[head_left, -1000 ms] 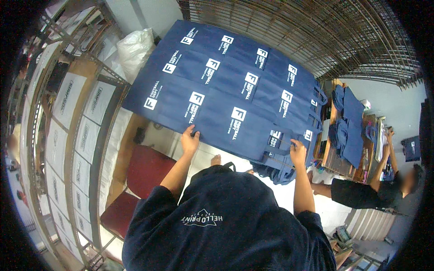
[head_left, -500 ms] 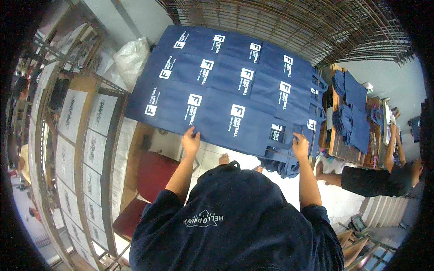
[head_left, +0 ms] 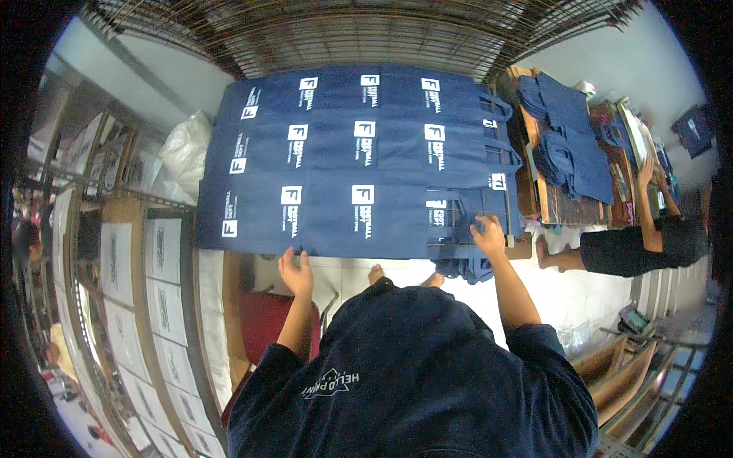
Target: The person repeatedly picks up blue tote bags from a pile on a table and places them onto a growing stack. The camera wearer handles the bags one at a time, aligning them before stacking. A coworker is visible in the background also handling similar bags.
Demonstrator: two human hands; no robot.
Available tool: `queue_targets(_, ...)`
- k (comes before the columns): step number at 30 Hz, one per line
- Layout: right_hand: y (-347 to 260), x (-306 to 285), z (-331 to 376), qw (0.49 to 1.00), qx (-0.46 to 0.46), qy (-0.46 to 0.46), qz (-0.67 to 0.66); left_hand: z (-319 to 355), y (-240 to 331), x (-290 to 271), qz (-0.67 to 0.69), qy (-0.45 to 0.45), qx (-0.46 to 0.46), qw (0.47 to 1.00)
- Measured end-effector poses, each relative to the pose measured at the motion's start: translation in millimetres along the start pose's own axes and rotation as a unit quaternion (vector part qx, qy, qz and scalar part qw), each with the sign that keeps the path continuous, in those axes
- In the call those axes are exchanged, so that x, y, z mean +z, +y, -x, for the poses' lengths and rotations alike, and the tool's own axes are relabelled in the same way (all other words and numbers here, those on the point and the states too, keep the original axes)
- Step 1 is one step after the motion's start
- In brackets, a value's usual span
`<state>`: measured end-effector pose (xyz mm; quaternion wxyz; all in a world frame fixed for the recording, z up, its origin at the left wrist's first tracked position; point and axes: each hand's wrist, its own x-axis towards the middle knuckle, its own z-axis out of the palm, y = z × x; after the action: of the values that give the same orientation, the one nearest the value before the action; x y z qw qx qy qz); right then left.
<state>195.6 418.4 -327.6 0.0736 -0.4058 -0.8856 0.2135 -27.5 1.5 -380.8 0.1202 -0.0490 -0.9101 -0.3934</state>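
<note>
Dark blue tote bags (head_left: 327,164) with white printed squares and lettering lie overlapped in rows, like a sheet, across the work surface before me. At their near edge, left of centre, my left hand (head_left: 296,273) is open, thumb and fingers apart, holding nothing. My right hand (head_left: 491,235) is at the near right corner, its fingers curled on the handle of a tote bag (head_left: 450,219). More bag handles (head_left: 500,149) stick out along the right side. Below that corner hangs a bunch of dark blue bags (head_left: 463,270).
A wire rack (head_left: 343,38) spans the far side. Folded blue bags (head_left: 576,164) lie on a wooden table at right, beside another person's arm (head_left: 650,206). A red chair (head_left: 267,324) and shelving with white boxes (head_left: 169,248) stand left, near a white sack (head_left: 187,156).
The view has turned, so the bags look straighter. My left hand's fingers have spread at the near edge. My right hand stays by the handles at the near right corner.
</note>
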Motion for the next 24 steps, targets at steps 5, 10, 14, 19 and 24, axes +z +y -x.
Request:
queue_targets(5, 54, -13, 19, 0.995, 0.073, 0.046, -0.055, 9, 7, -31, 0.042, 0.011, -0.013, 0.999)
queue_targets(10, 134, -26, 25, 0.964, 0.192, 0.06, -0.175, 15, 59, -49, 0.142, -0.059, -0.122, 0.981)
queue_targets(14, 179, -48, 8, 0.961, 0.199, 0.076, -0.175, 35, 70, -46, 0.198, -0.115, -0.093, 0.969)
queue_targets(19, 256, -77, -53, 0.83, 0.222, 0.198, -0.471, 67, 45, -42, 0.137, -0.237, -0.08, 0.958)
queue_targets(24, 309, -132, -138, 0.682, 0.301, 0.273, -0.608, 151, -26, -24, 0.082, -0.338, -0.214, 0.913)
